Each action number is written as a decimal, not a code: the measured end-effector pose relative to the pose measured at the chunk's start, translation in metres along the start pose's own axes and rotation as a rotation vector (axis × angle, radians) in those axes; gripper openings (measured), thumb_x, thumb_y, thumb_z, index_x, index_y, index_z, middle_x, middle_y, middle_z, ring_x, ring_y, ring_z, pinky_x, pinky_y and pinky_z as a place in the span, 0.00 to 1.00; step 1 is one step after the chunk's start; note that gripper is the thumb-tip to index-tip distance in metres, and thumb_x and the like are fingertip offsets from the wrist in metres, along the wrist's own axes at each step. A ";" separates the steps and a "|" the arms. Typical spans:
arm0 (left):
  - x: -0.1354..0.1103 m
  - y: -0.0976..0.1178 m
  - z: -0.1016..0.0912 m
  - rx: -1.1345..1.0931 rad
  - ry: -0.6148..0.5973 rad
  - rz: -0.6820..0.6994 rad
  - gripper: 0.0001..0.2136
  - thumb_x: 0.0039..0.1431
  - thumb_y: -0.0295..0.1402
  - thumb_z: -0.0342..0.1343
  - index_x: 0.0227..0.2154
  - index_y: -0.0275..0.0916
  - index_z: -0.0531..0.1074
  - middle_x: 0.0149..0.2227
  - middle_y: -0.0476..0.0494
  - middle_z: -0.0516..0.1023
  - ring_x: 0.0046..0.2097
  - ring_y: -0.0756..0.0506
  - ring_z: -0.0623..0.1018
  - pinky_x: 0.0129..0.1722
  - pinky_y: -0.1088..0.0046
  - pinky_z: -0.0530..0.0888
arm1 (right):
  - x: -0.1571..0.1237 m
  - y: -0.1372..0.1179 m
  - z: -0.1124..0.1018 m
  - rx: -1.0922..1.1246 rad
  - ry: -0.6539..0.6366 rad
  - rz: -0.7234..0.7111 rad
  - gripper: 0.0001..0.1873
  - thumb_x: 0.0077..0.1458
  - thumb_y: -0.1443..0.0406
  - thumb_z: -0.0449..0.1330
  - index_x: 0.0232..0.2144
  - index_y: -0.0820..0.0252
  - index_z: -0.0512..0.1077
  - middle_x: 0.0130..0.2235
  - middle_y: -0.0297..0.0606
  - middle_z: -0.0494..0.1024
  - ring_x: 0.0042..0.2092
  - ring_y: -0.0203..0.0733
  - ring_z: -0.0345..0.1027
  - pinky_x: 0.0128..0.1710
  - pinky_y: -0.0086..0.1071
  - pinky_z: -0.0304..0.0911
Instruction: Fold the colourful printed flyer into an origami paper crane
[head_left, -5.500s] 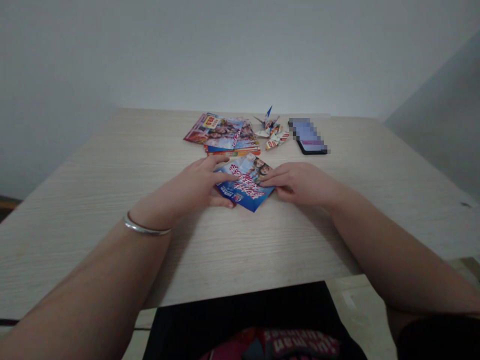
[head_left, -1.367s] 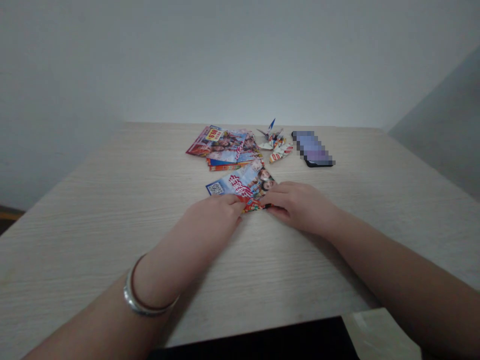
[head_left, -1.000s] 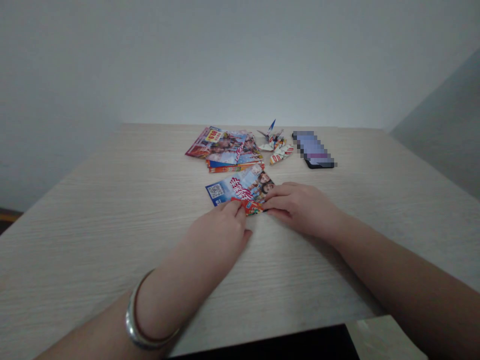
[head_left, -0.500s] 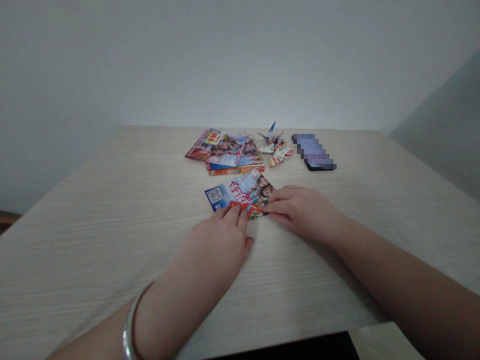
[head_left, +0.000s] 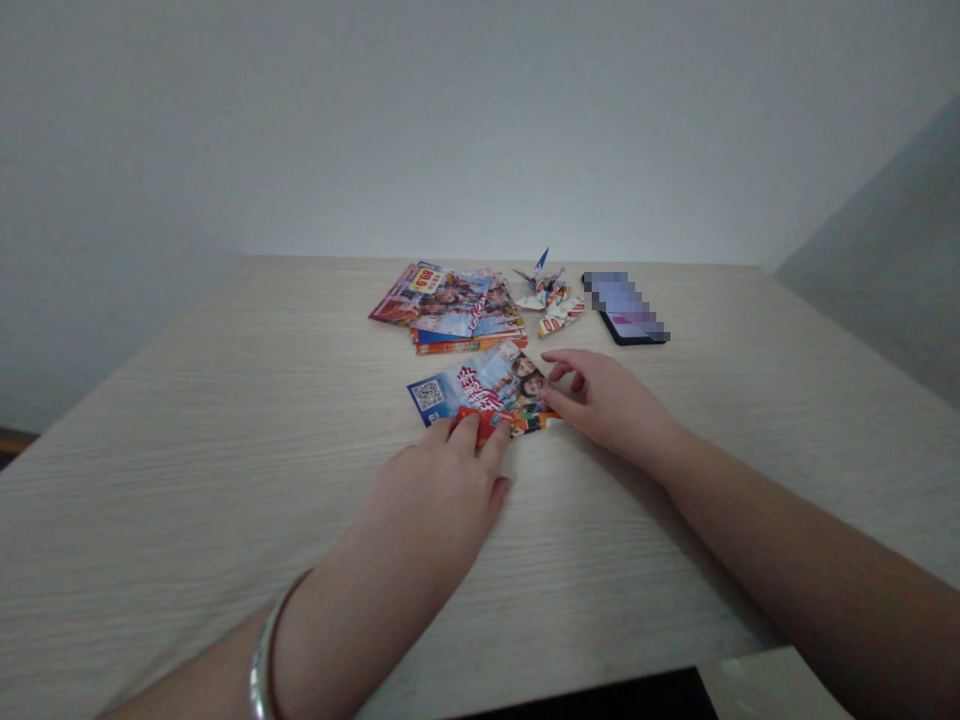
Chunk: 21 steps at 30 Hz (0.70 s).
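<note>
Pressing down with flattened, slightly spread fingers, the left hand (head_left: 442,480) sat on the near side of the printed flyer (head_left: 487,385), over its folded red strip (head_left: 530,424); that grip pinched nothing, likely just pinning the fold so the paper couldn't slide or spring up. Right hand (head_left: 609,403) was at the flyer's right corner, thumb and fingertips apart, grip loose; thumb overlapped the edge in view, actual contact couldn't be told. Flyer lay flat midway across the bench (head_left: 262,420), just nearer than the flyer stack (head_left: 457,300), presumably put there so both hands could reach without stretching. Far side: folded paper piece (head_left: 556,308) sat just right of the stack, phone (head_left: 626,305) right of that, both probably set back to leave room around the flyer.
</note>
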<state>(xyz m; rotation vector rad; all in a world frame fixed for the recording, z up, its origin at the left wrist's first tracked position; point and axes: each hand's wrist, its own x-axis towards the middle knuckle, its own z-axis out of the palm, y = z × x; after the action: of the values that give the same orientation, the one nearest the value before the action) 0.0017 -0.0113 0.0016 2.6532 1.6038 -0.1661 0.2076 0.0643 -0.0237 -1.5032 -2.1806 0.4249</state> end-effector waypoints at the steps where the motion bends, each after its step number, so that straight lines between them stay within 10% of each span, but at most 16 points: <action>1: 0.000 0.000 0.000 -0.001 0.004 -0.003 0.21 0.69 0.35 0.49 0.63 0.39 0.67 0.55 0.33 0.76 0.54 0.33 0.77 0.49 0.51 0.78 | 0.001 0.001 0.001 0.062 -0.004 0.022 0.26 0.59 0.57 0.63 0.57 0.62 0.72 0.42 0.42 0.82 0.37 0.42 0.74 0.38 0.37 0.70; 12: -0.001 0.002 -0.007 -0.032 -0.033 0.013 0.18 0.69 0.33 0.48 0.59 0.39 0.70 0.54 0.35 0.75 0.54 0.32 0.75 0.50 0.49 0.77 | -0.002 -0.011 -0.003 0.409 0.031 0.009 0.05 0.56 0.65 0.62 0.37 0.57 0.70 0.33 0.33 0.75 0.30 0.34 0.67 0.29 0.31 0.66; 21: -0.002 0.003 -0.009 -0.049 -0.033 -0.026 0.21 0.69 0.37 0.50 0.62 0.37 0.68 0.57 0.33 0.74 0.57 0.31 0.73 0.52 0.50 0.76 | -0.010 -0.005 -0.012 0.046 -0.038 -0.477 0.10 0.60 0.71 0.57 0.38 0.55 0.76 0.45 0.38 0.78 0.47 0.40 0.73 0.48 0.35 0.68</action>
<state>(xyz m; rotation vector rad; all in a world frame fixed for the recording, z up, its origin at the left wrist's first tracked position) 0.0040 -0.0133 0.0108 2.5808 1.6115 -0.1675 0.2133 0.0529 -0.0131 -0.9101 -2.4397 0.3378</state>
